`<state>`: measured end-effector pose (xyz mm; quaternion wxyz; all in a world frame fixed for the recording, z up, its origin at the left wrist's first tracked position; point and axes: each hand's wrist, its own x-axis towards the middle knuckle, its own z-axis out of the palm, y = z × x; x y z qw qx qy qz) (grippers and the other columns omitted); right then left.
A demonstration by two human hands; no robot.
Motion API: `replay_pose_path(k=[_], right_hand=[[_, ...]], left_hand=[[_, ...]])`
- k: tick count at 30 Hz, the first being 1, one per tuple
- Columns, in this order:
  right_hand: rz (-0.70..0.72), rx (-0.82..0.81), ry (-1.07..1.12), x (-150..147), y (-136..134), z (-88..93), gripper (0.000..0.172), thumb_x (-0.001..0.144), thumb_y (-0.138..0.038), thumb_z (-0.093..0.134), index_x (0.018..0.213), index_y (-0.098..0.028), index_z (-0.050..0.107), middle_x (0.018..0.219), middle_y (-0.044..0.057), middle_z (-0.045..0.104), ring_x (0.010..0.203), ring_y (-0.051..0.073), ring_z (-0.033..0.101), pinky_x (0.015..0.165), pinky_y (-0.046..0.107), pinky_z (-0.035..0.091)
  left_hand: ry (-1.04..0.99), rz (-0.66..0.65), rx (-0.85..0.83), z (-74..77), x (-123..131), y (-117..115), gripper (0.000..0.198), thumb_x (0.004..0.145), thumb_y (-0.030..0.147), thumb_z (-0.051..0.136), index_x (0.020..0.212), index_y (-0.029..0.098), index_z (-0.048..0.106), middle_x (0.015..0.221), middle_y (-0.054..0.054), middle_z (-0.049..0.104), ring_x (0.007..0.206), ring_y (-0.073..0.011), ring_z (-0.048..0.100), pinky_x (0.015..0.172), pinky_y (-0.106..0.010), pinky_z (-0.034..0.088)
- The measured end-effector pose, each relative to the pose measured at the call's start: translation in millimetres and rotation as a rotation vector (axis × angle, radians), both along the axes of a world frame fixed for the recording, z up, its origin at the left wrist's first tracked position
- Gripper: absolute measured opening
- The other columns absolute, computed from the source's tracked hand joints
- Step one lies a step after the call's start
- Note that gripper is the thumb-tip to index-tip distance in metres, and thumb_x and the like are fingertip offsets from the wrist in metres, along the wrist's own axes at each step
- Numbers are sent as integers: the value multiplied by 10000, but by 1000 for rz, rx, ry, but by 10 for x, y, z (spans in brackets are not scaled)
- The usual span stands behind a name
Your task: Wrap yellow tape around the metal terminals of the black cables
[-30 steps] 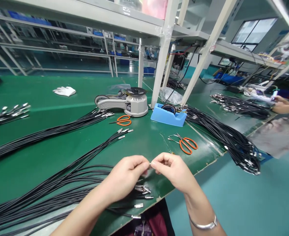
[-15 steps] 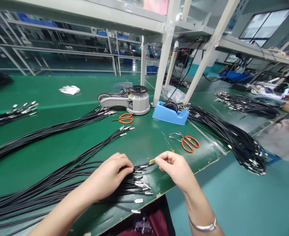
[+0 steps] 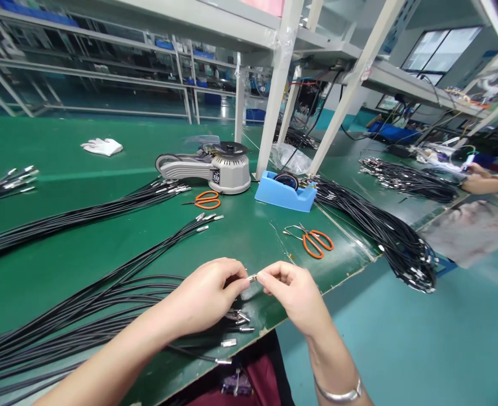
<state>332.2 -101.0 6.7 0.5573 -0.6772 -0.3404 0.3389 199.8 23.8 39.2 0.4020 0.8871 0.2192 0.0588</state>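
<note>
Over the near bench edge, my left hand (image 3: 215,287) is closed in a pinch on a black cable just behind its metal end. My right hand (image 3: 293,293) pinches the tip of that metal connector (image 3: 252,278), where a small yellowish piece shows; the fingers hide most of it. The two hands are almost touching. Under my left forearm lies a spread of black cables (image 3: 117,307), their silver connectors (image 3: 228,343) pointing right. Beyond the hands, orange-handled scissors (image 3: 316,242) rest on the green bench top (image 3: 240,242).
A blue tape dispenser (image 3: 285,194) and a grey tape machine (image 3: 229,172) stand behind, with second scissors (image 3: 206,199) nearby. Another cable bundle (image 3: 371,225) hangs over the right edge. A white glove (image 3: 102,146) lies far left. A co-worker's hand (image 3: 477,179) is at far right.
My left hand has slid right along the cable to its connector, closing the gap to my right hand. The view has shifted slightly, moving the bench items leftward.
</note>
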Motion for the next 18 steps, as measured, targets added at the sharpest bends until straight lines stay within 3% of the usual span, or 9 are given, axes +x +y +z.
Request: replay_pose_path(k=[10,18], right_hand=[[9,26,-16,27,-17,-38,169,747,-308,653,687,-151,661,629,4,636,614,136,572,615,260,458],[13,15,-33,-13,-1,-94,180,747,-319,645,675,-154,643,620,2,626,603,138,564,606,256,449]], left_hand=[[-24,-23,1,-9,71,-33,206,818,276,501,719,200,665,738,-18,641,726,-177,561,677,-252,388],[-28,15,75,-99,100,-117,168,794,241,531,701,204,666,721,-22,642,715,-185,576,664,-257,388]])
